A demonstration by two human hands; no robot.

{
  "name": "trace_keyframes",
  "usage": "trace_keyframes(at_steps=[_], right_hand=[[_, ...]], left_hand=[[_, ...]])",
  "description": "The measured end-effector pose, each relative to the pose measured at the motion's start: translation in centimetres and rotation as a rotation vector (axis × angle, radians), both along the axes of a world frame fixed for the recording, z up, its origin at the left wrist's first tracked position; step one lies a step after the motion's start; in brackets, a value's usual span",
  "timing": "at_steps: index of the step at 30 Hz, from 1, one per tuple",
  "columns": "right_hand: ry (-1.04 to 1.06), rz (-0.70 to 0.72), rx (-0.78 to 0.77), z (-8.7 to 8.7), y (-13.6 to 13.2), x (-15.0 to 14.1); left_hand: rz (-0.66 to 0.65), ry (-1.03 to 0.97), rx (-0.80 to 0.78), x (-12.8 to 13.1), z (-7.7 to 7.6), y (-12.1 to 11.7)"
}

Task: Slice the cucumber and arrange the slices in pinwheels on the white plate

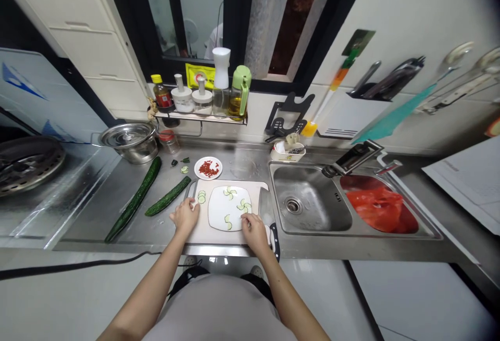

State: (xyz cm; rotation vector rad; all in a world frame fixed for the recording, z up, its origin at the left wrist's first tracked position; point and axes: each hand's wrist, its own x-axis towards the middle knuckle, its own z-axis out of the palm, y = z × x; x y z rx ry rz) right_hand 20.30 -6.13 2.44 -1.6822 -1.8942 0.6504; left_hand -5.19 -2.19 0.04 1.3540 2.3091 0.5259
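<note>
A white plate (219,205) rests on a pale cutting board (203,234). Curved cucumber slices (244,206) form pinwheel patterns on it, with a smaller group near the lower edge. My right hand (255,232) is at the plate's lower right side, thumb and fingertips pinched together; anything between them is too small to make out. At the board's left edge, my left hand (185,217) has loosely bent fingers apart, beside a short stack of cucumber slices (201,197). A kitchen knife (266,208) lies along the board's right side, black handle toward me.
Left of the board lie a cut cucumber (167,197) and a longer cucumber (135,200). Behind it stands a small dish (197,173) of chopped red pieces. A lidded steel pot (135,146) is back left. To the right is a double sink (312,195) with a red bag (378,208).
</note>
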Motion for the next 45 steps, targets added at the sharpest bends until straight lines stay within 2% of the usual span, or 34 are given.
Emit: trace_keyframes(at_steps=[7, 14, 23, 32, 36, 38, 41, 45], right_hand=[[-0.025, -0.005, -0.007, 0.5, -0.1, -0.1], [0.012, 0.008, 0.024, 0.1, -0.4, 0.2], [0.061, 0.002, 0.055, -0.1, -0.2, 0.4], [0.072, 0.017, 0.076, 0.0, 0.2, 0.3], [0.091, 0.022, 0.077, 0.3, 0.3, 0.2], [0.109, 0.025, 0.074, 0.5, 0.6, -0.2], [0.163, 0.036, 0.073, 1.2, 1.4, -1.2], [0.28, 0.049, 0.063, 3.0, 3.1, -3.2]], left_hand=[[-0.001, 0.054, -0.063, 0.6, -0.2, 1.3], [0.06, 0.086, -0.019, 1.5, -0.9, 2.1], [0.069, -0.053, 0.051, 1.6, -1.1, 1.8], [0.045, -0.07, 0.061, 0.4, -1.1, 1.4], [0.07, -0.231, 0.144, 0.0, -1.4, 1.3], [0.062, -0.429, 0.224, 0.2, -1.0, 1.2], [-0.028, -0.712, 0.348, 1.0, 0.7, 1.0], [-0.223, -0.831, 0.382, 2.5, 4.1, 0.5]])
